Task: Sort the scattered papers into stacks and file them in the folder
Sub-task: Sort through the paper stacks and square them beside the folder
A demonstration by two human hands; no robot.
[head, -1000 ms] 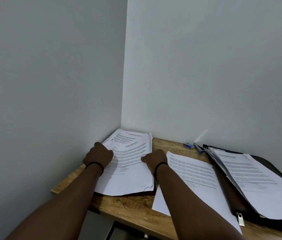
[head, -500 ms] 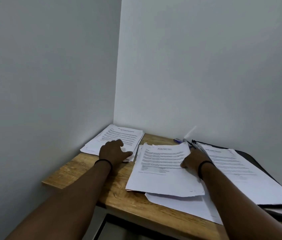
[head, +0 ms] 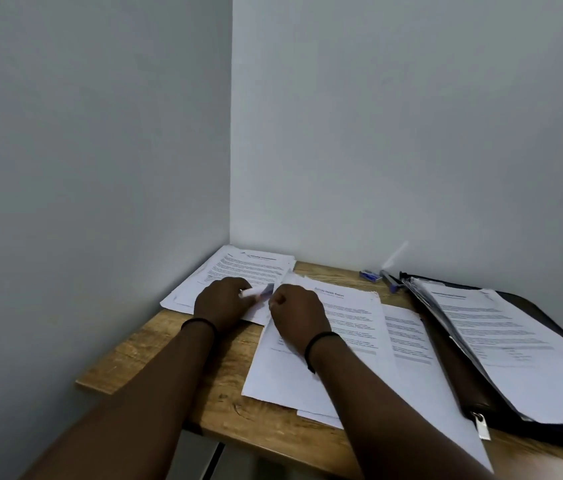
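White paper sat pinched at a corner in the left hand, its fingers curled round a small lifted edge between the two hands. Close beside it, the right hand rested on the middle stack, fingers curled at that stack's far left corner; whether they gripped a sheet or merely pressed on it could not be told. Under the left hand lay the corner stack, fanned unevenly against the wall at the far left of the wooden worktop. A single sheet poked out to the right from beneath the middle stack. Further right lay the dark folder, open and already carrying papers, with pens near the far wall. Judging from this, the pinched corner might crease or tear if tugged while the other hand pinned neighbouring sheets, and the loosely fanned corner stack might slide apart and mix with the middle one.
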